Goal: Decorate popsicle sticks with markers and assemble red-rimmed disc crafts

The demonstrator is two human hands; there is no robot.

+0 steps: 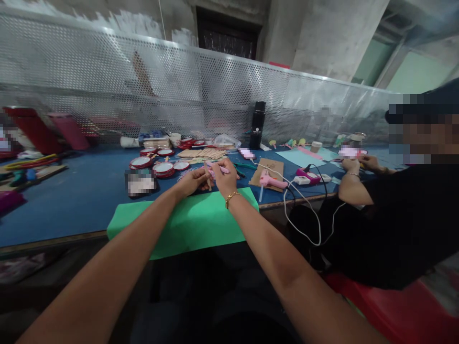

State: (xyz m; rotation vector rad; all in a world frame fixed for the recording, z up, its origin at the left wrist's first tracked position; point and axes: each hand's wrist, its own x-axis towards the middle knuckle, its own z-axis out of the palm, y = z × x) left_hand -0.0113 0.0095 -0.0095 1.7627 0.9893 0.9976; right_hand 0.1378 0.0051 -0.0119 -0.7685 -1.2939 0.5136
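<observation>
Both hands meet above the front edge of the blue table point(89, 191). My left hand point(193, 182) is closed, pinching a thin wooden stick point(209, 185) that stands nearly upright between the hands. In my right hand point(225, 179) is a slim pink pen-like tool point(221, 168), held in closed fingers close to the stick. Fine detail at the fingertips is too small to make out. A green sheet point(201, 220) drapes over the table edge below the wrists. Beyond the left hand lie several small red-rimmed white drums point(164, 169) and a pile of flat wooden sticks point(206, 153).
To the right, a pink glue gun point(273, 180) rests on brown cardboard point(256, 179), near a purple-and-white power strip point(311, 177) and trailing cables point(304, 210). A black bottle point(256, 126) stands by the perforated metal screen point(172, 71). A person in black point(405, 215) works at the right.
</observation>
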